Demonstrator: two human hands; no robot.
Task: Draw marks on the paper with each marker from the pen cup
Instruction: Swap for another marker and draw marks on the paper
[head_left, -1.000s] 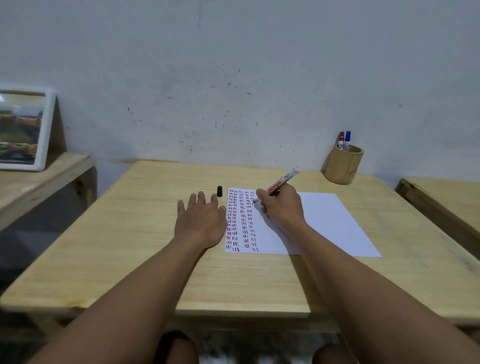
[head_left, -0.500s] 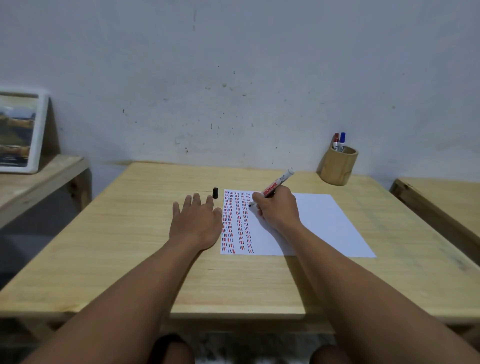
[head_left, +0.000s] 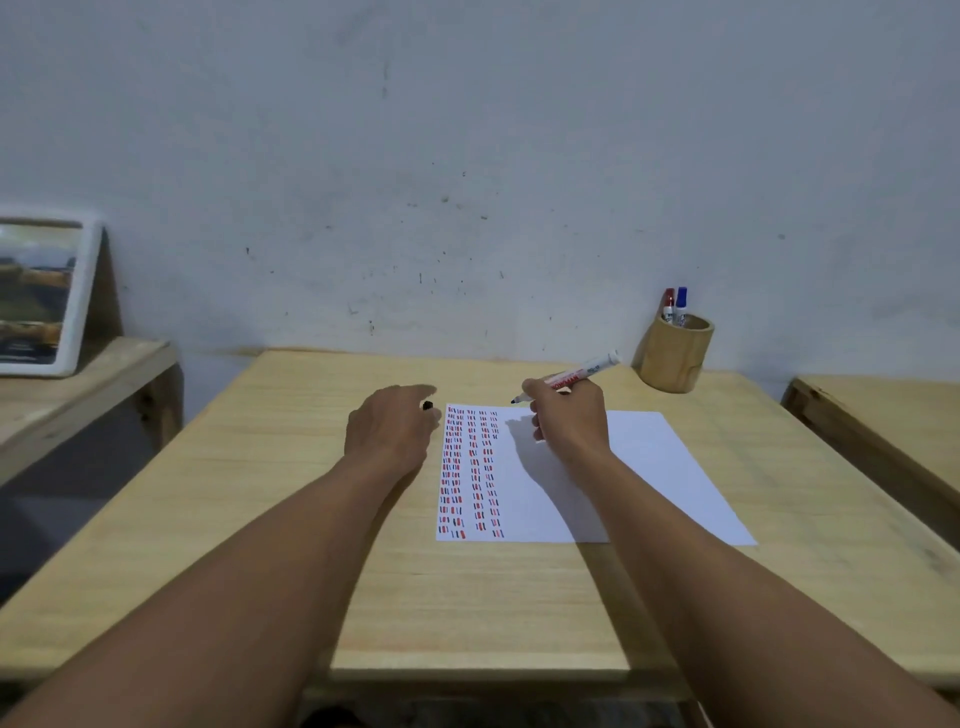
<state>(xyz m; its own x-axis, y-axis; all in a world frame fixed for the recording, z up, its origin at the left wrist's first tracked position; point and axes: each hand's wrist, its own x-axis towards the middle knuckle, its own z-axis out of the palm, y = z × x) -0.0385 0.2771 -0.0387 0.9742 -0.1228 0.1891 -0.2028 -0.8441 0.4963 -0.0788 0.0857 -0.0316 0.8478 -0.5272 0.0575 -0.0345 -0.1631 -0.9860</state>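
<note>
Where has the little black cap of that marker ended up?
In the head view, the black cap lies on the wooden table, just off the paper's top left corner, right at the fingertips of the left hand.

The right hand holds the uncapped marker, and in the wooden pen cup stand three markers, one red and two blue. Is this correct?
Not quite. The head view shows two markers in the wooden pen cup: a red marker and a blue marker. The right hand does hold the uncapped marker.
</note>
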